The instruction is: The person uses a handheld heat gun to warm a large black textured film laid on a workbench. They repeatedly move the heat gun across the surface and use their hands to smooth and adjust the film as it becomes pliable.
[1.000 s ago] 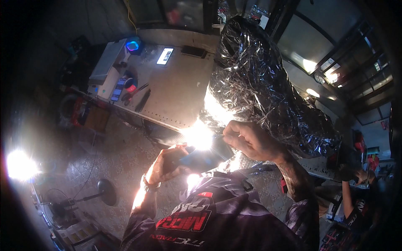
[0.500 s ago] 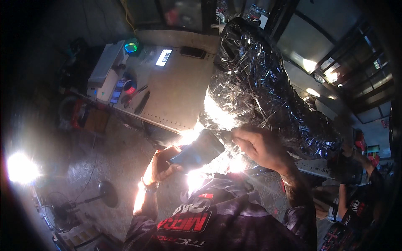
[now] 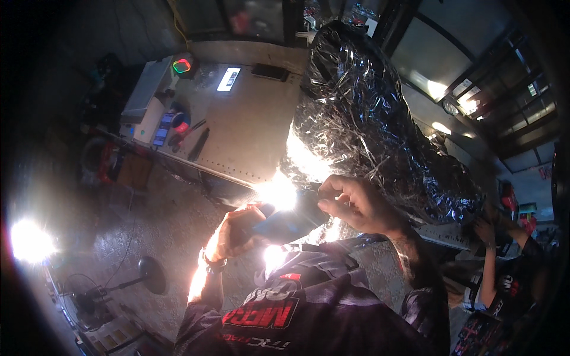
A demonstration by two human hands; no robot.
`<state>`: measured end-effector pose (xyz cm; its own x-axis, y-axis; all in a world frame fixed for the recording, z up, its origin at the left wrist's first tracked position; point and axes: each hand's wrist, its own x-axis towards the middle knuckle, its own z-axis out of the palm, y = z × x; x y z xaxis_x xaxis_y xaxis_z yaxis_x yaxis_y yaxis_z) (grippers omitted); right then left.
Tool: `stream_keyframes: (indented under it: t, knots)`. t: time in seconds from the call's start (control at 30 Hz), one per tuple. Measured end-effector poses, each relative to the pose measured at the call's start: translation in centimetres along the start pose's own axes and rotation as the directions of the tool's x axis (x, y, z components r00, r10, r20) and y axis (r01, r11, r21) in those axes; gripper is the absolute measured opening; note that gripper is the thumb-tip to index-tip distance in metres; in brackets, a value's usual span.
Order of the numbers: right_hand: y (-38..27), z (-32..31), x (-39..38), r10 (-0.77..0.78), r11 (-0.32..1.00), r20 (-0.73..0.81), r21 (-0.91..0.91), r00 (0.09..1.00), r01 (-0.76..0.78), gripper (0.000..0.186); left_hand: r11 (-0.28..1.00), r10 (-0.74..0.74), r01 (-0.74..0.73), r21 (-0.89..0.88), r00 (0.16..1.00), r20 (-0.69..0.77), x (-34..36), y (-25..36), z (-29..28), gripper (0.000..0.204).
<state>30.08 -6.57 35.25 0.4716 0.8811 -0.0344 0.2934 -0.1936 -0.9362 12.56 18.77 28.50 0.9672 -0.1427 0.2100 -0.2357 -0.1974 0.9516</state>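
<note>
My left hand point(image 3: 237, 230), a watch on its wrist, is closed round one end of a flat, dark bluish glossy piece point(image 3: 291, 224). Bright glare hides part of its outline, so its kind cannot be made out. Thumb and fingers of my right hand point(image 3: 363, 204) are pinched together at the far right corner of that piece; what sits between the fingertips is too dark to tell. Just beyond both hands, a large bulky form wrapped in crinkled black plastic point(image 3: 362, 113) lies across the workbench point(image 3: 249, 118).
On the bench lie a lit phone point(image 3: 228, 79), a dark flat case point(image 3: 270, 72), scissors point(image 3: 177, 139), a tape roll point(image 3: 179, 120) and a glowing speaker point(image 3: 181, 66). A bright lamp point(image 3: 31, 240) and a fan point(image 3: 151, 276) stand left. A co-worker's hand point(image 3: 484, 230) touches the wrap's right end.
My right hand has shifted slightly left, its fingers curling more. The piece in my left hand has tilted and looks darker. The co-worker's hand now shows more plainly by the wrap.
</note>
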Motion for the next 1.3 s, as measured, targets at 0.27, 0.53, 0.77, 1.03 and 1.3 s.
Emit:
stream_keyframes:
  t: [0.27,0.53,0.77,1.03,1.3]
  knots:
    - [-2.5,-2.5,-2.9,0.077,0.997,-0.175,-0.003,0.982,-0.078,0.017,0.930,-0.368,0.340,-0.142,0.861,-0.350,-2.9,0.4,-0.7,0.059]
    - [-2.8,-0.5,-7.1,-0.131,0.974,-0.335,-0.220,0.933,0.058,0.023,0.601,-0.195,0.629,0.493,0.713,-0.673,2.1,-19.7,-6.2,0.063]
    - [-2.7,-7.9,-14.8,-0.519,0.666,-0.812,-0.581,0.268,-0.468,0.056,0.062,-0.157,0.612,0.789,0.786,-0.598,2.8,-32.1,-8.4,0.058]
    - [-0.3,-11.6,-14.9,-0.312,0.690,-0.848,-0.512,0.428,-0.511,0.046,0.889,0.094,0.103,0.446,0.913,-0.397,15.0,-17.5,-7.1,0.075]
    - [-0.7,-11.1,-14.8,-0.273,0.650,-0.857,-0.500,0.438,-0.573,0.059,0.956,0.258,-0.266,-0.125,0.963,-0.078,21.3,-11.2,-4.2,0.073]
